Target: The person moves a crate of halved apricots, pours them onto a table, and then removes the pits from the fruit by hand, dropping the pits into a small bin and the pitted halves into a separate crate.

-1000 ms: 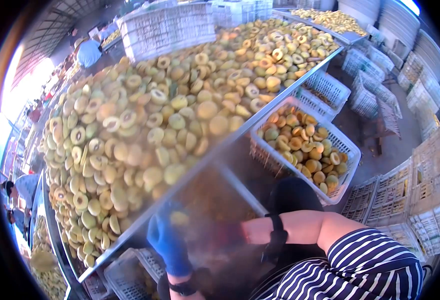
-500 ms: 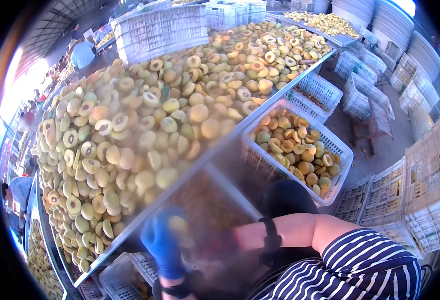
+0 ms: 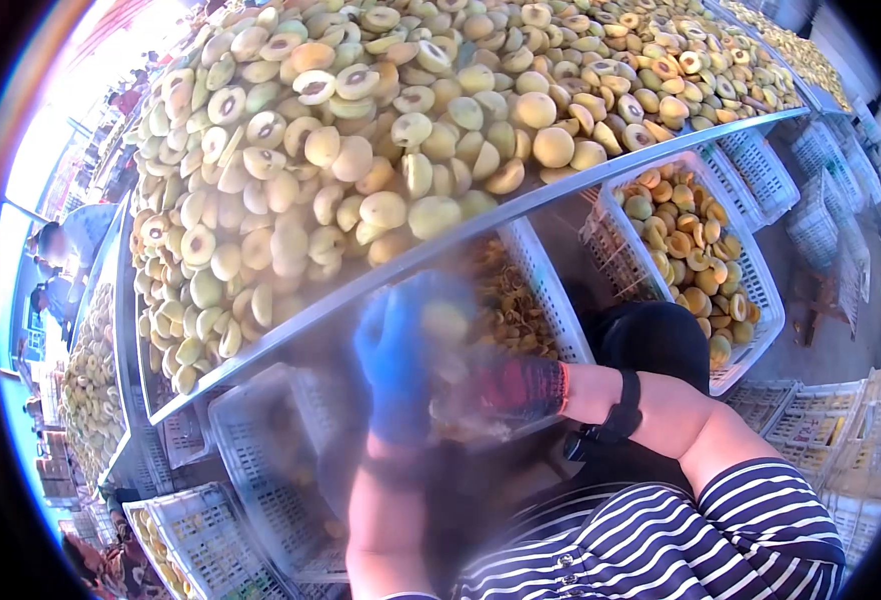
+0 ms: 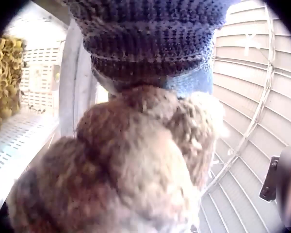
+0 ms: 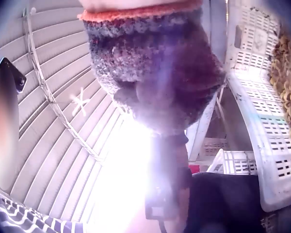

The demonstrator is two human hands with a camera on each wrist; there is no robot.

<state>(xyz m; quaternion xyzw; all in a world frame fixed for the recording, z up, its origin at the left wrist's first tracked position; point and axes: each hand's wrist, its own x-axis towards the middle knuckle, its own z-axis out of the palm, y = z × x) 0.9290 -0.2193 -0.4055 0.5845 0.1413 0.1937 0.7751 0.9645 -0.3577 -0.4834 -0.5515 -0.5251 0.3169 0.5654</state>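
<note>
In the head view, my left hand (image 3: 396, 360), in a blue glove, is raised below the table's metal edge (image 3: 361, 285). A blurred yellow-green fruit piece (image 3: 444, 320) lies against its fingers. The left wrist view shows the soiled glove (image 4: 131, 150) with curled fingers, the fruit hidden. Just to the right in the head view is my right hand (image 3: 521, 387), in a dark red and black glove. Blur hides its fingertips and anything in them; the right wrist view shows only the back of that glove (image 5: 155, 73). Halved fruit (image 3: 386, 210) is heaped on the table.
Under my hands stands a crate (image 3: 551, 290) of small yellow pieces. To its right is a white crate (image 3: 756, 265) of fruit halves. More crates (image 3: 196, 530) stand at lower left, and others are stacked at right (image 3: 826, 415). A person (image 3: 81, 235) is at the far left.
The head view has tilted down and swung left, so table and crates appear higher and farther right. The crate under my hands shows more. The yellow-green piece stays beside my left hand.
</note>
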